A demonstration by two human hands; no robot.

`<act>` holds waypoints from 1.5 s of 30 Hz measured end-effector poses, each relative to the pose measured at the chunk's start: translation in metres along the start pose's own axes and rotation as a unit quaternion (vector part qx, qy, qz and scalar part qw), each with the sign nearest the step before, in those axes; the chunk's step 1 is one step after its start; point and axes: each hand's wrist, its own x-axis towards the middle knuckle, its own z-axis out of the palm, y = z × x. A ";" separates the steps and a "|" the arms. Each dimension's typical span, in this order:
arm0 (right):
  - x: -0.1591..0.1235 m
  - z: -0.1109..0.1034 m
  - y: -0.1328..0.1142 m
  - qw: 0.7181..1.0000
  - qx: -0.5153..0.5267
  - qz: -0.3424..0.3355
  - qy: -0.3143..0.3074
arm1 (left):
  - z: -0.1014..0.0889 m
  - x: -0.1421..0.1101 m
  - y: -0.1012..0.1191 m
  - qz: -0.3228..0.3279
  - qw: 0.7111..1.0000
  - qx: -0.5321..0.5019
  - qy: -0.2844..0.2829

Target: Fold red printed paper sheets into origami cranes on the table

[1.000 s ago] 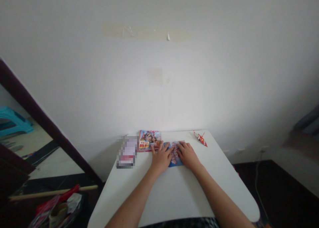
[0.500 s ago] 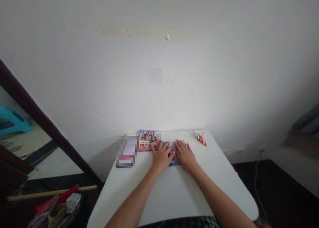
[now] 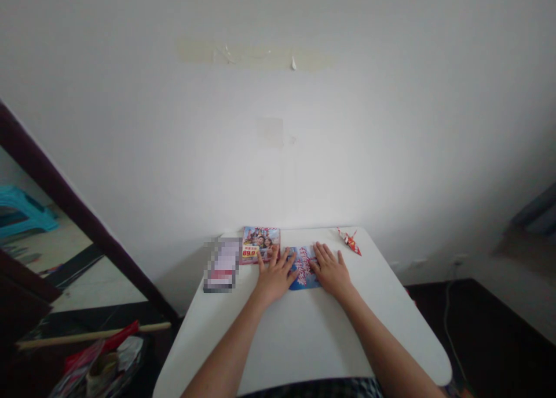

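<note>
A blue printed sheet of paper with red and white lettering lies flat on the white table. My left hand rests at its left edge with fingers spread, its fingertips reaching the lower edge of a printed leaflet marked 89.9. Across the sheet's right part lies my right hand, flat, covering that edge. Neither hand grips anything. To the far right sits a folded red and white paper crane.
A blurred-out phone-like slab lies at the table's left edge. The white wall rises right behind the table. On the floor at left are a bin with refuse, a wooden stick and a blue stool, apparently seen in a mirror.
My hands have moved apart, the left one leftward and the right one slightly rightward, over the blue sheet. More of its printed middle now shows.
</note>
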 end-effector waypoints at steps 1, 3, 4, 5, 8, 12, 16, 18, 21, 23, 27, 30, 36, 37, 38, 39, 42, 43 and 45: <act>0.000 0.001 0.002 1.000 -0.001 -0.001 0.003 | -0.001 0.000 0.000 0.005 1.000 0.000 0.006; 0.001 0.002 0.006 1.000 -0.003 -0.006 0.010 | -0.003 -0.001 0.002 0.013 1.000 -0.010 0.019; 0.002 0.003 0.008 1.000 -0.001 -0.007 0.012 | -0.004 -0.001 0.003 0.016 0.999 -0.018 0.027; 0.003 0.004 0.009 1.000 0.003 -0.002 0.014 | -0.006 0.000 0.004 0.015 0.999 -0.028 0.036; 0.008 0.006 0.009 0.999 0.019 0.010 0.039 | -0.007 0.003 0.008 0.002 0.996 -0.065 0.065; 0.011 0.009 0.002 0.993 0.020 -0.030 0.108 | -0.001 0.010 0.016 -0.027 0.988 -0.120 0.090; 0.009 0.013 -0.008 0.986 0.012 -0.091 0.136 | 0.006 0.014 0.023 -0.019 0.989 -0.111 0.093; 0.008 0.016 -0.011 0.985 0.013 -0.113 0.129 | 0.009 0.012 0.024 0.003 0.992 -0.089 0.084; 0.007 0.020 -0.012 0.984 0.025 -0.142 0.100 | 0.012 0.009 0.025 0.021 0.995 -0.062 0.077; 0.005 0.019 -0.013 0.987 0.030 -0.138 0.074 | 0.014 0.008 0.024 0.024 0.995 -0.049 0.078; 0.001 0.011 -0.014 0.995 0.015 -0.091 0.039 | 0.017 0.006 0.024 0.028 0.996 -0.021 0.087; -0.001 0.006 -0.016 0.999 0.004 -0.047 0.018 | 0.018 0.006 0.023 0.023 0.995 0.003 0.093; 0.000 0.005 -0.013 1.000 0.003 0.007 0.000 | 0.012 0.005 0.026 -0.006 0.996 0.008 0.091; 0.000 0.006 -0.012 1.000 0.004 0.011 0.000 | 0.010 0.005 0.027 -0.015 0.996 0.009 0.090; 0.000 0.006 -0.010 1.000 0.005 0.011 0.001 | 0.009 0.005 0.028 -0.023 0.996 0.011 0.091; 0.000 0.007 -0.009 1.000 0.007 0.008 0.002 | 0.008 0.005 0.029 -0.029 0.995 0.014 0.092; 0.000 0.008 -0.004 1.000 0.015 -0.008 0.011 | 0.004 0.006 0.029 -0.016 0.995 0.020 0.092; 0.000 0.009 -0.002 1.000 0.017 -0.014 0.014 | 0.004 0.007 0.028 -0.008 0.996 0.020 0.091; 0.001 0.010 0.000 0.999 0.023 -0.024 0.019 | 0.002 0.008 0.025 0.003 0.996 0.016 0.090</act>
